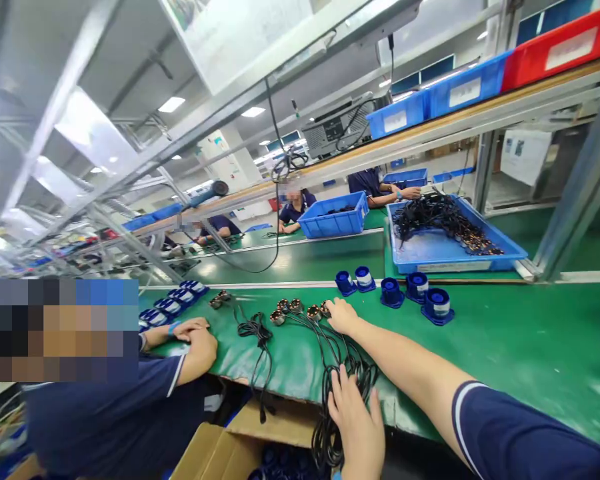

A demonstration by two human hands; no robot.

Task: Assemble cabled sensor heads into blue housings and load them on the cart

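Observation:
My right hand [343, 315] reaches across the green bench mat, its fingers closed around a small round copper-and-metal part [325, 307] at the end of a black cable. Beside it stand several similar round parts, one of them a round cabled part [313, 313] just to the left. Their black cables [330, 393] run down in a bundle and hang over the bench's front edge. My left hand [357, 417] rests against that bundle with its fingers spread. Behind the right hand are several dark blue housings [391, 291] with white labels.
A co-worker's hands [193, 330] lie on the bench at left, near more blue housings [167, 307]. Another cable coil [254, 327] lies between us. Below the edge is an open cardboard box [215, 453]. A blue tray [430, 263] of cabled parts stands behind, under a shelf rail [330, 163].

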